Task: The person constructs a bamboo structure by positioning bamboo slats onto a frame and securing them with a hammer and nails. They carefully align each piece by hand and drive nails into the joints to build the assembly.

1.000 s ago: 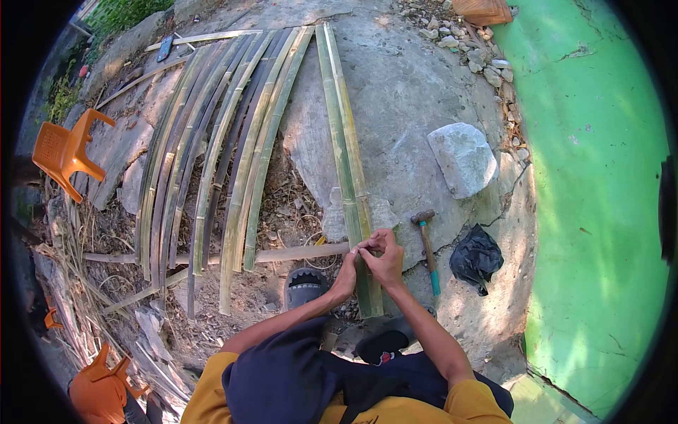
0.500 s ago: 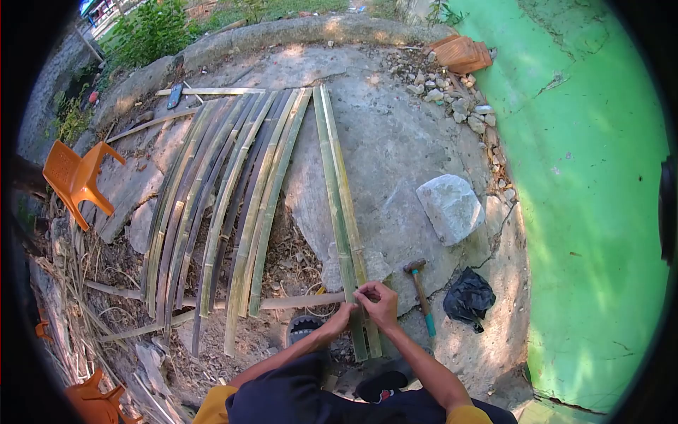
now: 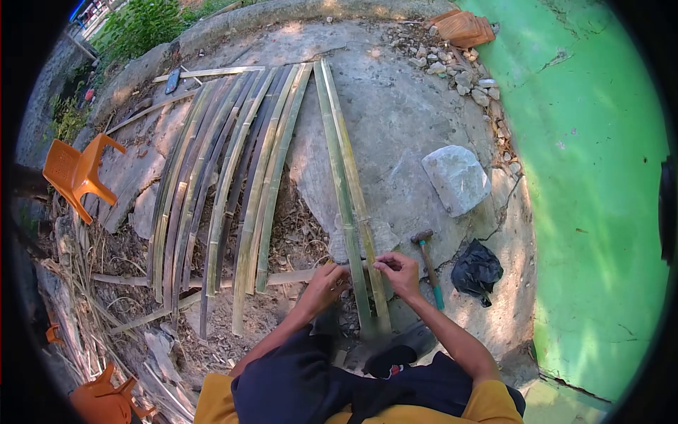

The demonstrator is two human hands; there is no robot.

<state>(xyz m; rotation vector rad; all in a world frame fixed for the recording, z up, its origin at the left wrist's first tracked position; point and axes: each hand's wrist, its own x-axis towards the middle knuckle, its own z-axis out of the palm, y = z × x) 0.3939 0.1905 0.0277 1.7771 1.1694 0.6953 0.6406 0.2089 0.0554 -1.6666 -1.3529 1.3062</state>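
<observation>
Two long bamboo strips, a green one [image 3: 346, 219] and a yellowish one [image 3: 362, 215], lie side by side on the ground, running away from me. My left hand [image 3: 325, 288] is beside the green strip, fingers curled together, near the end of a crosswise bamboo strip [image 3: 286, 278]. Over the yellowish strip, my right hand [image 3: 400, 274] is pinched closed. A thin dark line seems to cross the strips between my hands; what either hand pinches is too small to make out. A hammer [image 3: 428, 265] with a teal-ended handle lies right of my right hand.
Several bamboo strips [image 3: 248, 212] lie in a row at left across the crosswise piece. A pale stone block [image 3: 456, 180] and a black plastic bag [image 3: 477, 272] are at right. An orange chair [image 3: 83, 172] stands at left. Green floor [image 3: 593, 212] borders the right side.
My hands were close together over the strips and are now apart, the left moved left and the right moved right. The view has shifted slightly.
</observation>
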